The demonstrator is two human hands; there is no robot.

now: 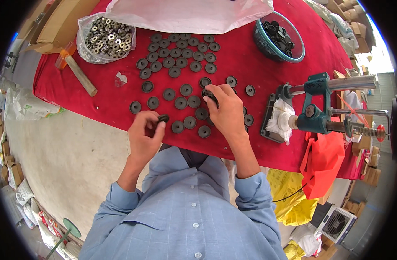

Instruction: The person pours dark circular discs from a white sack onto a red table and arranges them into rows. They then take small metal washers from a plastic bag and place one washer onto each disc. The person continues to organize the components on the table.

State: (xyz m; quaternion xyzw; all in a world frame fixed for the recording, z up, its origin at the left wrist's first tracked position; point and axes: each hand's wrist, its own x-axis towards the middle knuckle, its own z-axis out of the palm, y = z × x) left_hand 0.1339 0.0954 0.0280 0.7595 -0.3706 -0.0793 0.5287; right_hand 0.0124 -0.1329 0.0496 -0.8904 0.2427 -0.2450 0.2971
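Note:
My left hand pinches a small dark round cap between thumb and fingers, just above the table's near edge. Farther right, my right hand grips another dark round cap by its rim, tilted on edge. Around and between both hands lie many dark grey round caps, spaced apart, most with the hollow side and a small centre hub facing up. A tighter group of the same caps sits farther back. My right wrist covers some of the caps near it.
A clear bag of metal rings stands back left, beside a cardboard box and a metal rod. Back right is a bowl of black parts. A green hand press stands at the right on the red cloth.

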